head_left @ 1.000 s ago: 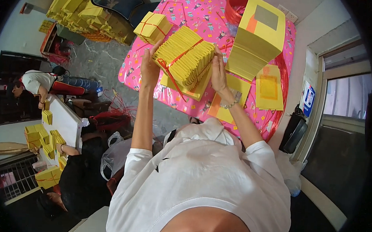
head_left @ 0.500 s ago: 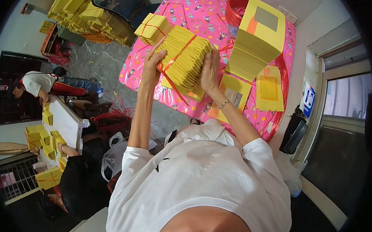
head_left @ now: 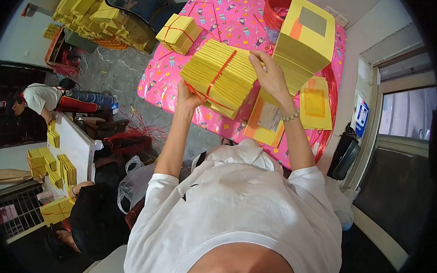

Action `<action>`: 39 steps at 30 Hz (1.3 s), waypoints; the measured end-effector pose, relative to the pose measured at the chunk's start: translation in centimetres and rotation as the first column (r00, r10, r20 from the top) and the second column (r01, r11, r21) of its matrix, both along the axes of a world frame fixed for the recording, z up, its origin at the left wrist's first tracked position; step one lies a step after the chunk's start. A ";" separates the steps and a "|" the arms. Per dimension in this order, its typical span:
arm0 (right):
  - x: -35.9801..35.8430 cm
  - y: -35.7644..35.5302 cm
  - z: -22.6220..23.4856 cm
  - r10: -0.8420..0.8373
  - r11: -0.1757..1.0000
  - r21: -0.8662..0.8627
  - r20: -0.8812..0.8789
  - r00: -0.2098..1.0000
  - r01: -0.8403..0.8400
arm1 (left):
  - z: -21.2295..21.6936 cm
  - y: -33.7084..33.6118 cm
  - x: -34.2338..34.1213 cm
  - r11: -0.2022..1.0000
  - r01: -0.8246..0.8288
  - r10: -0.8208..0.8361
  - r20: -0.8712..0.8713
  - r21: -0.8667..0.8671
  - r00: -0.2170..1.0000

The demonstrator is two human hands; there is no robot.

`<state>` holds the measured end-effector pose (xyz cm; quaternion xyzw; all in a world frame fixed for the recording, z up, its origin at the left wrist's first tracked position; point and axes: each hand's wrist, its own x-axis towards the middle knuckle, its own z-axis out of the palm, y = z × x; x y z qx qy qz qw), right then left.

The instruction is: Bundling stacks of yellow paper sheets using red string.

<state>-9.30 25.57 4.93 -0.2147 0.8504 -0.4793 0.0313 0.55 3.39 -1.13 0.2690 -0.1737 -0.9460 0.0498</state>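
A thick bundle of folded yellow paper (head_left: pixel 216 73) is tilted over the near side of the table, a red plastic strap running round its middle. My left hand (head_left: pixel 188 95) grips its lower left corner, with the strap's red end close to the fingers. My right hand (head_left: pixel 271 76) is at the bundle's upper right edge, its fingers bent and the fingertips against the paper. Part of that grip is hidden. Beyond the bundle lies a smaller strapped yellow stack (head_left: pixel 179 33). To the right are flat yellow sheets with an orange band (head_left: pixel 267 121).
The table has a pink patterned cover (head_left: pixel 152 82). A tall yellow stack (head_left: pixel 305 38), a red strap roll (head_left: pixel 277 10) and a yellow printed sheet (head_left: pixel 315 102) are on its right. Two people work at a white table (head_left: pixel 77 137) at left; yellow piles (head_left: pixel 104 19) stand behind.
My right hand has come off the bundle's right side and moved right and slightly back to its upper edge. The bundle has turned and tilted, and my left hand has slid lower on it.
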 end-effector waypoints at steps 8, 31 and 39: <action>0.3 -0.5 -4.5 0.053 0.916 -0.400 0.115 0.992 -0.002 | -1.2 -2.9 0.2 0.740 0.047 0.133 0.214 -0.671 0.968; 6.4 -3.3 -7.2 0.034 0.840 -0.538 0.182 0.983 0.071 | 6.5 -3.0 -1.6 0.370 0.446 -0.470 0.250 -0.815 0.847; 6.8 -3.2 -7.6 0.050 0.839 -0.539 0.223 0.973 0.080 | 6.1 -3.3 -1.5 0.405 0.465 -0.455 0.267 -0.787 0.849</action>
